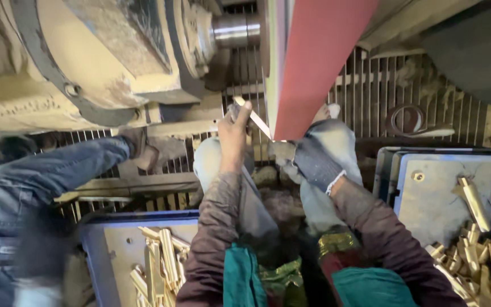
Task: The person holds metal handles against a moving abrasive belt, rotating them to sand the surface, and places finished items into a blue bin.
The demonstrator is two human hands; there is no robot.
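While the bare left hand (233, 132) pinches a metal strip (254, 116), the gloved right hand (320, 150) clamps its grip against the red belt (319, 62).

red belt (319, 62), grey glove (322, 153), brass-yellow parts (475, 250), blue-rimmed trays (393, 170).

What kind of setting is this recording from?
Likely a metal polishing workshop: a red abrasive belt runs on a grimy machine, the hands press a slim metal piece to it, and trays hold brass parts.
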